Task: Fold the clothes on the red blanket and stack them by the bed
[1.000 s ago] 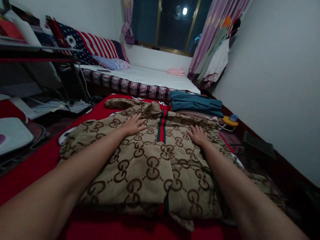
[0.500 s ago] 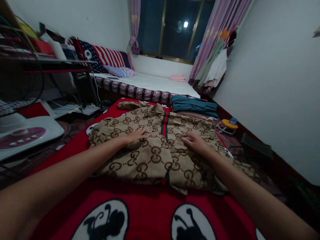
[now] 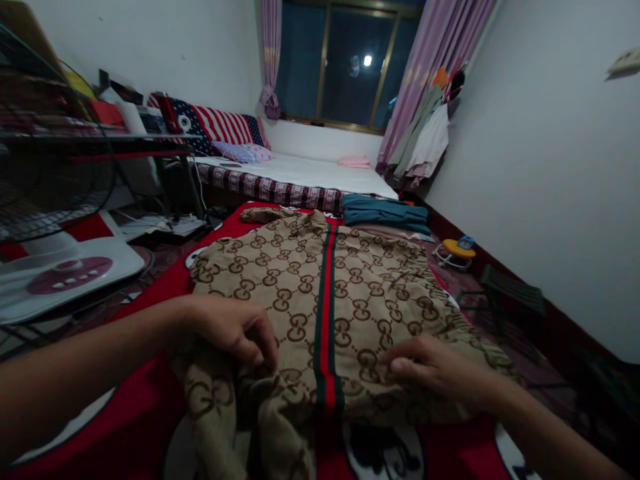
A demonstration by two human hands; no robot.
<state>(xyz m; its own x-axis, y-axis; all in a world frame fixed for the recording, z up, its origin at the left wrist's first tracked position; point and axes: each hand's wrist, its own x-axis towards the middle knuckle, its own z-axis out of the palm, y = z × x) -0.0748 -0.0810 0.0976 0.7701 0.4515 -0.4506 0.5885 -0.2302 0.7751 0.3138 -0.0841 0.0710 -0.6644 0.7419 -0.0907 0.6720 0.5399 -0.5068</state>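
A tan jacket [image 3: 300, 287] with a brown interlocking letter pattern and a green-red-green stripe lies spread on a red blanket [image 3: 135, 400]. At its near left part, my left hand [image 3: 240, 333] has its fingers curled down, pinching the bunched cloth. Its fingertips are partly hidden by the hand itself. My right hand [image 3: 430, 367] rests on the near right part of the jacket, its fingers stretched toward the stripe and the thumb apart from them. Loose folds of the jacket hang toward me below my left hand.
Folded teal clothing [image 3: 385, 212] lies at the blanket's far edge. Beyond it stands a bed [image 3: 310, 173]. A fan [image 3: 70, 267] and a cluttered desk [image 3: 145, 137] are on the left. On the right are a yellow stool [image 3: 457, 250] and a dark folding stool [image 3: 513, 290].
Both hands have come nearer to me, and my left hand has gone from lying flat to gripping cloth. The jacket's near part is flatter, with the stripe now showing along its length.
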